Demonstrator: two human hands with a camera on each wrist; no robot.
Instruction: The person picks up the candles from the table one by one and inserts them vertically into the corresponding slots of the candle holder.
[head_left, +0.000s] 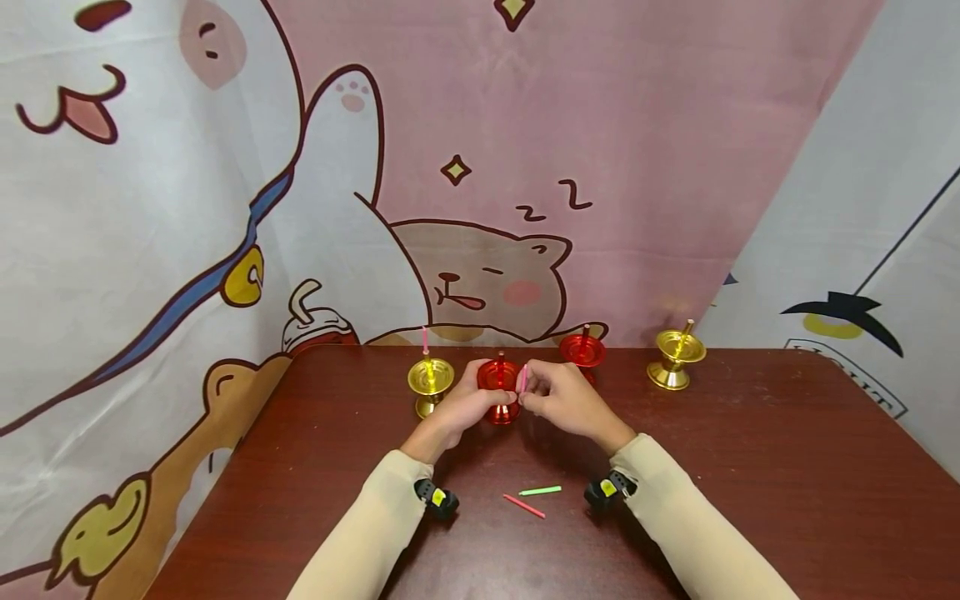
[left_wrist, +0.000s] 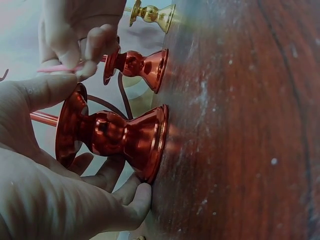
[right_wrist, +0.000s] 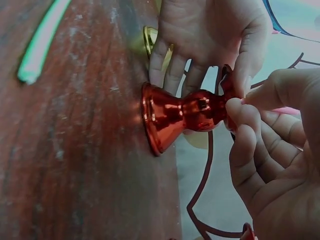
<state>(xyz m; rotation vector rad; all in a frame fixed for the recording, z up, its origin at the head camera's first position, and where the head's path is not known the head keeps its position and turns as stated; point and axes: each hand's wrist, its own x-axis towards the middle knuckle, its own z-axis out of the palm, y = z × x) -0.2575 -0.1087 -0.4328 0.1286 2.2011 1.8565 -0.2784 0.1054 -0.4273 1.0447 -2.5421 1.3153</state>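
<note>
A shiny red candle holder (head_left: 502, 413) stands upright on the table in front of me. My left hand (head_left: 467, 406) holds it from the left, with the thumb at the dish rim and the other fingers behind the stem and base. Close on its right, my right hand (head_left: 568, 402) pinches a thin pink candle (head_left: 524, 378) between thumb and fingertips. The candle points upward, beside the holder's dish and apart from the central tube (left_wrist: 44, 118). In the right wrist view, the fingertips cover most of the candle, right by the dish of the red holder (right_wrist: 202, 111).
On the left, a gold holder (head_left: 431, 377) carries an upright pink candle (head_left: 425, 338). Behind my right hand stands another red holder (head_left: 582, 351), and farther right another gold one (head_left: 670, 376). A green candle (head_left: 540, 491) and a red candle (head_left: 524, 506) lie between my forearms.
</note>
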